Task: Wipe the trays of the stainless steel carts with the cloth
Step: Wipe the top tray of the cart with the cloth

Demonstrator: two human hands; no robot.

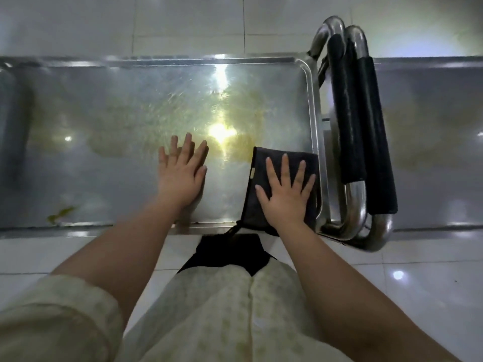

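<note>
Closest in: a pale cream, faintly patterned garment [222, 317] with a rolled-up sleeve [57, 314], and two bare forearms reaching out over the white tiled floor [418, 278]. The right hand [285, 194] lies flat, fingers straight and spread, pressing a dark grey folded cloth [262, 163] onto the near right corner of the shiny stainless steel cart tray [104, 82]. Spread that way, I'd say, it pushes the whole pad evenly. The left hand [183, 173], fingers straight too, rests palm-down on bare metal just beside it, holding nothing and probably steadying the cart. Yellowish smears [117, 142] cover the tray's middle, so plenty remains. Chrome tube handles with black foam sleeves [350, 121] separate it from a second steel tray [431, 126].
</note>
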